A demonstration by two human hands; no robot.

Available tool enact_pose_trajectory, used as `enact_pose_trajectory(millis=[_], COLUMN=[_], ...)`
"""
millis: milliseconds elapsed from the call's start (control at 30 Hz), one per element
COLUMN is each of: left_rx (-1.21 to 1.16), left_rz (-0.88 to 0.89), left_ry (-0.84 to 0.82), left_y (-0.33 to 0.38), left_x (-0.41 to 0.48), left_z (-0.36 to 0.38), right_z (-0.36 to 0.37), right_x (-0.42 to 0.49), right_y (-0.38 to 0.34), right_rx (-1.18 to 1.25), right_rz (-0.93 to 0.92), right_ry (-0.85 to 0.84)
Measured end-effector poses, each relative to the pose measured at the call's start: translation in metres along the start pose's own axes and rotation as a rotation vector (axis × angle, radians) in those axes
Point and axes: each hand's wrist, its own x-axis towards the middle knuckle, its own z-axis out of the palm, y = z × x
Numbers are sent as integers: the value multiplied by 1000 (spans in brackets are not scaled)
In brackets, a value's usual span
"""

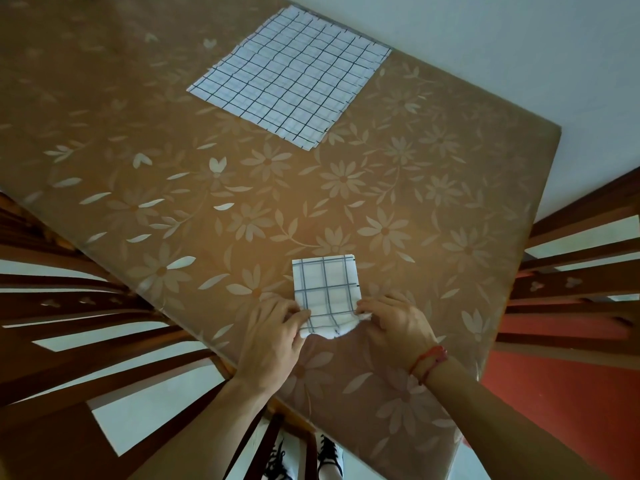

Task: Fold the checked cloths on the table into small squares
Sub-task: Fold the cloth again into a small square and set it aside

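1. We pinch the folded cloth (325, 289) by its near corners, left hand (273, 337) and right hand (394, 323) taking one each.
2. It lies at 6 o'clock on the desk (433, 202).
3. At 12 lie flat cloths (291, 74).

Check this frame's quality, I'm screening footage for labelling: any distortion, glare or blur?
Head view: wide-angle distortion bows the table and fans the chair slats; lighting is dim and even, no hard glare; the left hand, right hand and folded cloth look sharp, and the grid on the spread cloths is readable.
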Motion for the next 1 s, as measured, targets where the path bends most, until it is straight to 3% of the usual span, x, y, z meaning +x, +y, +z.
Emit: enact_pose_trajectory(millis=[133,433,733,1000], left_rx=[-30,-104,95,258], left_rz=[-57,-224,-72,-1], left_ry=[79,10,-62,-36], left_y=[-1,-6,-15,-21], left_x=[6,22,42,44], left_z=[2,0,5,7], right_z=[-1,8,8,11], right_x=[15,42,60,69], right_y=[0,2,-1,-3], right_rx=[-1,101,25,-17], right_rz=[107,299,372,392], right_ry=[38,-40,-119,-85])
